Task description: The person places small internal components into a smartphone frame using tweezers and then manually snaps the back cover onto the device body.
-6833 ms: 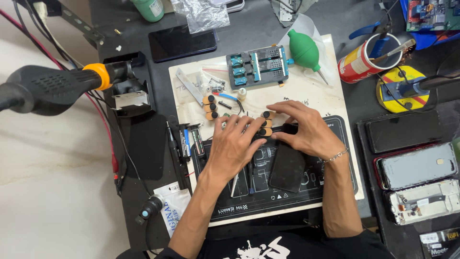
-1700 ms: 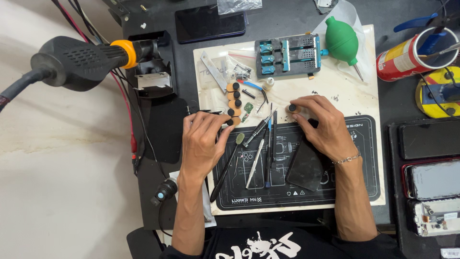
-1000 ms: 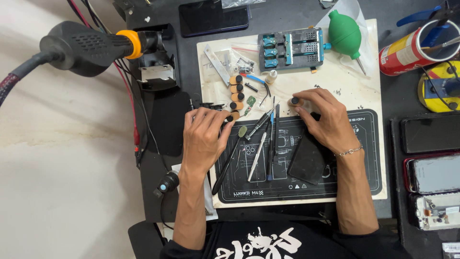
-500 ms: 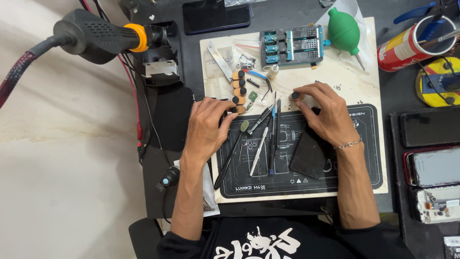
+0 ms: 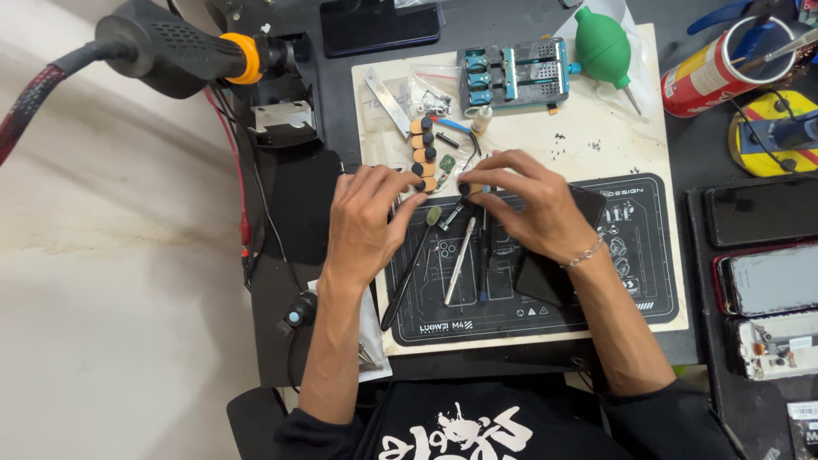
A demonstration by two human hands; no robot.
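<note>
A dark tabletop (image 5: 290,213) is seen from above, bordered on the left by a pale stone surface (image 5: 111,281). A cream sheet (image 5: 528,145) is laid on it, and a black repair mat (image 5: 630,255) with white line markings and white lettering along its lower edge is set on the sheet's lower half. A red cylindrical can (image 5: 707,77) with a white label band lies tilted at the upper right, beside a yellow and black round base (image 5: 771,132). A hot-air tool (image 5: 170,51) with an orange collar is held at the upper left. A green bulb blower (image 5: 603,49) and a blue clamp fixture (image 5: 515,72) rest at the sheet's top edge. Dark phones (image 5: 758,213) are stacked along the right edge.

The left hand (image 5: 362,226) is laid palm down at the mat's left edge, fingers spread and curled, its grip apart. The right hand (image 5: 532,209) is arched over a black phone (image 5: 554,273) on the mat, its grip pinched on a small dark part (image 5: 465,188) at the mat's top edge. Tweezers (image 5: 458,260) lie between the hands. Open room remains on the mat's right half.
</note>
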